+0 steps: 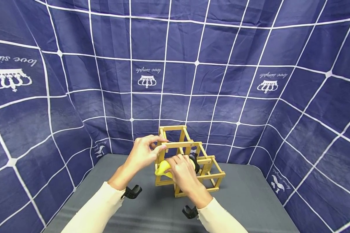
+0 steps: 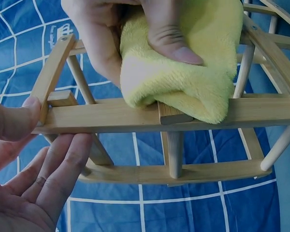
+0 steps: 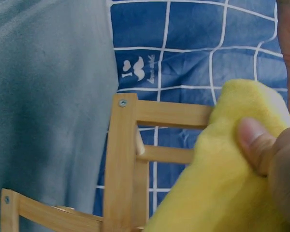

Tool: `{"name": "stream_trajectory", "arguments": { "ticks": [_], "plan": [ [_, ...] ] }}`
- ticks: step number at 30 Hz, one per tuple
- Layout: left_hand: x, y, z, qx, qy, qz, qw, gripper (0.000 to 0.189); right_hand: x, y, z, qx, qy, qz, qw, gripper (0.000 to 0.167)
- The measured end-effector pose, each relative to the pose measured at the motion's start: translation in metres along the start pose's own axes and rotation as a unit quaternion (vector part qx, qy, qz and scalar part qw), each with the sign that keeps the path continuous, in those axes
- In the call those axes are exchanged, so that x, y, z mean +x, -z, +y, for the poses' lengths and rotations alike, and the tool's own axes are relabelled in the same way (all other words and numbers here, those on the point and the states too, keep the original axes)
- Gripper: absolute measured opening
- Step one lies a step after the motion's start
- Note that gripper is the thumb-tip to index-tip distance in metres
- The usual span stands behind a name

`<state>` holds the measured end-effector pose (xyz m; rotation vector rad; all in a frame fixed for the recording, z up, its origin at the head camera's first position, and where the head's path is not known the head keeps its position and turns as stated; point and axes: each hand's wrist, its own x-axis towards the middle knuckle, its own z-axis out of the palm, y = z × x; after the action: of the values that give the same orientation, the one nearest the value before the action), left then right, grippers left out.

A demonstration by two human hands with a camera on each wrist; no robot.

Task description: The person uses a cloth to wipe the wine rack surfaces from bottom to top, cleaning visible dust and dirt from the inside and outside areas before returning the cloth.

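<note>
A stepped wooden rack [image 1: 179, 145] of pale slats and round dowels stands on the grey surface. My left hand [image 1: 143, 152] steadies its upper left corner: in the left wrist view the thumb lies on a slat and the fingers [image 2: 63, 159] are beneath it. My right hand [image 1: 182, 170] grips a folded yellow fluffy cloth [image 1: 164, 167]. In the left wrist view the cloth [image 2: 179, 87] wraps over the long slat near its middle, thumb on top. The right wrist view has the cloth [image 3: 217, 174] hiding part of the frame.
Grey cloth covers the work surface [image 1: 151, 207]. A blue curtain [image 1: 175, 77] with white grid lines encloses the back and sides, close behind the rack. A small black item [image 1: 196, 163], unclear in kind, shows beside the right hand. Black wrist mounts [image 1: 132, 192] hang below both wrists.
</note>
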<state>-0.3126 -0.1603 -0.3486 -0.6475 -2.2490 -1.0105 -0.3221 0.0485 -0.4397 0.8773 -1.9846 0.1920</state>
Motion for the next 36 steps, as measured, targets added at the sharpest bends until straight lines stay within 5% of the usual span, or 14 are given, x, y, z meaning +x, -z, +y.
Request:
{"name": "stream_trajectory", "arguments": {
  "ticks": [4,7,17,20,22,30,33,36],
  "plan": [
    [0.001,-0.001,0.001,-0.007,-0.001,0.000,1.0000,0.018,-0.005,0.000,0.002,0.088,-0.031,0.056,0.9941,0.048],
    [0.002,-0.001,0.001,-0.007,-0.002,-0.004,1.0000,0.019,-0.007,0.004,0.001,0.162,-0.085,0.091,0.9790,0.046],
    [0.002,0.009,0.000,-0.004,0.006,-0.040,0.9992,0.020,0.003,0.015,-0.021,0.289,-0.310,0.190,0.8854,0.043],
    [0.000,0.008,-0.001,-0.010,0.006,-0.033,0.9994,0.019,0.014,0.010,-0.028,0.296,-0.353,0.187,0.8678,0.038],
    [0.000,0.008,0.000,-0.015,0.006,-0.029,0.9994,0.020,0.018,0.006,-0.031,0.281,-0.366,0.173,0.8700,0.036],
    [0.001,0.008,0.001,-0.021,0.013,-0.031,0.9992,0.020,0.015,0.002,-0.041,0.185,-0.335,0.106,0.9179,0.041],
    [0.001,0.008,0.001,-0.016,0.015,-0.031,0.9993,0.020,0.017,0.004,-0.039,0.199,-0.326,0.115,0.9172,0.040],
    [0.001,0.009,0.001,-0.008,0.019,-0.032,0.9993,0.020,0.017,0.005,-0.036,0.233,-0.329,0.146,0.9033,0.037]
  ]
}}
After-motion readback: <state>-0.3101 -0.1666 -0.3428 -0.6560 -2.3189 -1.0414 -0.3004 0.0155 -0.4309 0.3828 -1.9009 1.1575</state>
